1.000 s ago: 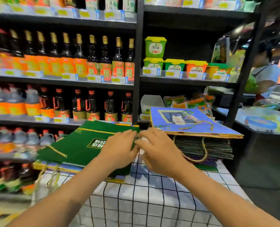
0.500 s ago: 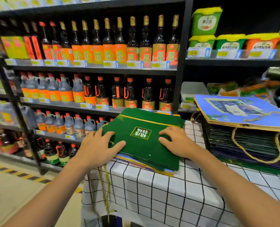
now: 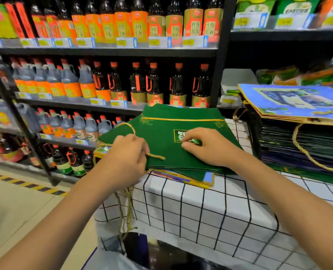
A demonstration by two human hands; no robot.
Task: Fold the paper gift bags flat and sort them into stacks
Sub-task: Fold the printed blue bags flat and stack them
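Two bare hands down on a flat green gift bag (image 3: 162, 137) atop the left stack, on a table under a white cloth with a black grid (image 3: 200, 207). Left hand (image 3: 127, 152) at the bag's near left edge, fingers curled and pinching a gold twisted cord handle (image 3: 155, 156); one loop of that cord arching up over the green paper to the far side of the knuckles, its loose end lying just right of the fingers. Right hand (image 3: 206, 146) resting on the bag's middle, fingers bent and close together, tips pressed beside the gold-framed label (image 3: 179, 134); whether anything is pinched there, cannot tell. Beneath the green bag, more flattened bags, with blue and yellow edges (image 3: 198, 179) poking out at the near right corner. More gold cords (image 3: 125, 213) dangling off the table's near left edge, down over the cloth.

Well apart to the right, a second, taller stack of flat bags (image 3: 298, 145), dark-edged, with a blue printed bag (image 3: 298, 102) on top and a gold cord loop hanging down its near side.

Behind, at far left and centre, black shop shelving (image 3: 107, 52) packed with dark sauce bottles bearing orange labels (image 3: 138, 82), yellow price tags along each rail. Yellow-and-black striped tape (image 3: 25, 184) on the floor at left.
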